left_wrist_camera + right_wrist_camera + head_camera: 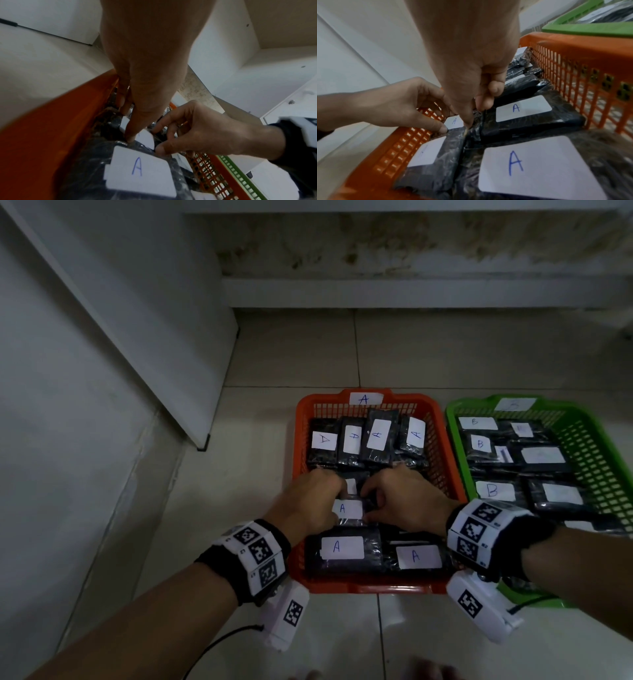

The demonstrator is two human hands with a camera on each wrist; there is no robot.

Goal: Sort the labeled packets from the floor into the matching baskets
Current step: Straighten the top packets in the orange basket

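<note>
Down in the middle of the orange basket (298,440) I have both hands on one black packet (347,510) with a white A label, which lies among the other A packets between the far row and the two nearest me. My left hand (310,501) has its fingers curled, thumb and fingertips pinching the packet's left edge; in the left wrist view the thumb tip (130,138) presses down at the wrapper just beside the label. My right hand (406,499) is curled too, pinching the same packet from the right side; in the right wrist view its fingertips (485,102) dig into the crinkled wrap between packets. Nearest me in the basket lie two flat A packets, one left (342,553) and one right (416,558). Four more A packets (376,436) lean in a row at the far end, under the basket's own A tag (364,398). Just beside it on the right, the green basket (603,446) holds B packets (493,491). Both baskets sit on the pale tiled floor (291,361).
</note>
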